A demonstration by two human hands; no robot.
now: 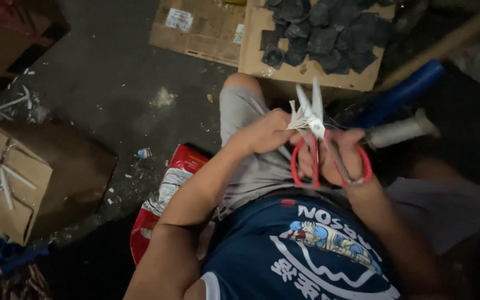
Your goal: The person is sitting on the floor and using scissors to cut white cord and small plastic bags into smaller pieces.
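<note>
Right hand (344,158) grips one pair of red-handled scissors (319,145), fingers through the smooth loops, metal blades parted and pointing up. Left hand (265,132), closed, pinches a small bundle of thin white strips (298,118) just beside the blades. Beyond, one flat cardboard sheet (262,55) bears a heap of dark, rough pieces (323,33).

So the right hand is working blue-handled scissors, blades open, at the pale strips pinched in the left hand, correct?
Not quite: the scissors have red handles, not blue, as the head view shows. The rest stands: the right hand works them with the blades open, at the pale strips pinched in the left hand.
</note>
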